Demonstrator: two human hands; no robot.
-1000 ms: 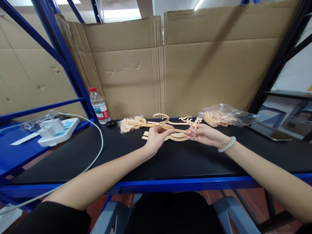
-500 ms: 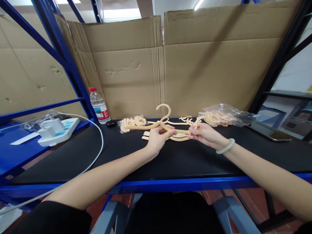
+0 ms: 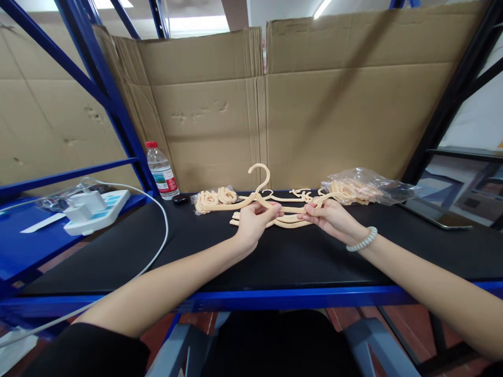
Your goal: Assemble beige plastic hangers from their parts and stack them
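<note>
A beige plastic clothes hanger (image 3: 257,197) is held up above the black table, its hook pointing upward. My left hand (image 3: 253,225) pinches it below the hook, fingers closed on its right arm. My right hand (image 3: 332,217) has thumb and fingers closed at the end of that arm, on a curved beige piece (image 3: 328,196). Whether this piece is joined to the hanger is hidden by my fingers. Behind and below my hands lie more beige hangers (image 3: 291,224) on the table, partly covered. Small beige hook pieces (image 3: 302,193) lie behind my right hand.
Bagged beige parts (image 3: 214,198) lie at the left, and a larger clear bag of parts (image 3: 353,188) at the right. A water bottle (image 3: 162,173), a power strip (image 3: 98,212) with a white cable, and a dark flat device (image 3: 436,213) are around. Cardboard (image 3: 334,115) stands behind.
My right hand has turned slightly and its curved piece has tipped down to the right, lying flatter. The hanger's hook has shifted slightly left and up. My left hand keeps its hold.
</note>
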